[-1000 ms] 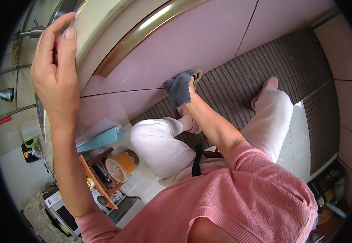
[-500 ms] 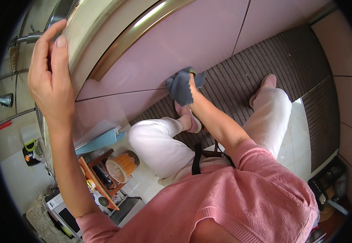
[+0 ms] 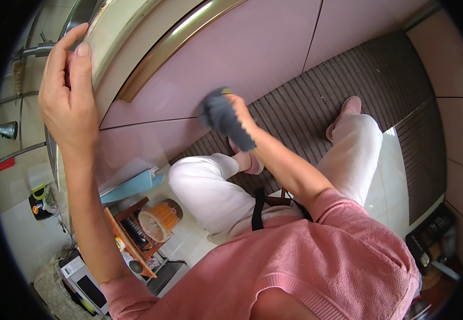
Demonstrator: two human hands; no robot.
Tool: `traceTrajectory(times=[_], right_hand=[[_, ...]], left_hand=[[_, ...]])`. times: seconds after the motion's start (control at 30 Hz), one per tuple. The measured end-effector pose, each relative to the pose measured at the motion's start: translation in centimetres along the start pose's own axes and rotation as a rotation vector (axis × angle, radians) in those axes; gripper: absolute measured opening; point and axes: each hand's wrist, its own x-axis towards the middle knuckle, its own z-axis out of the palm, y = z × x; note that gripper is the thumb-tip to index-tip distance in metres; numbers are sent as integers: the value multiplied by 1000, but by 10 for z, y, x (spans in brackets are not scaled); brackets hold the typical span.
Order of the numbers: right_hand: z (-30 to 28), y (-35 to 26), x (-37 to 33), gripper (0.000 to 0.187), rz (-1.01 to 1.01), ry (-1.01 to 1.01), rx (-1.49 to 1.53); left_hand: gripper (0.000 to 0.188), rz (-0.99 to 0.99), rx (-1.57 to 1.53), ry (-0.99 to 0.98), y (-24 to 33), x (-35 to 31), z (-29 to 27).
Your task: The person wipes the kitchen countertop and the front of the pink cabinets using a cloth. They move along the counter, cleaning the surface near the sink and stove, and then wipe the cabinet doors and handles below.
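Observation:
A dark grey cloth is bunched in my right hand, which presses it against the pink cabinet door below the long gold handle. The cloth covers most of my fingers, and its loose end hangs over my wrist. A small yellow-green patch shows at its top edge. Up at the left, my left hand rests at the rim of the pale countertop. Its thumb and forefinger are apart and loosely bent, with nothing held; the other fingers are partly hidden.
A ribbed dark mat runs along the cabinet foot beneath my pink shoes. At lower left stand an orange basket, a wooden shelf and a light blue flat item. A black rack sits at the right.
My right hand has moved left with the cloth, along the cabinet door and off the mat's edge. The cloth's loose end now trails toward my wrist. My left hand stays at the countertop rim.

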Motion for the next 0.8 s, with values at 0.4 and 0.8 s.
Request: traceTrajectory(times=[0.4, 0.8], right_hand=[[-60, -56, -4, 23, -53, 291, -194], [54, -152, -174, 22, -506, -185, -895]], left_hand=[[28, 11, -8, 54, 1, -2, -1], [34, -11, 126, 39, 7, -3, -9]])
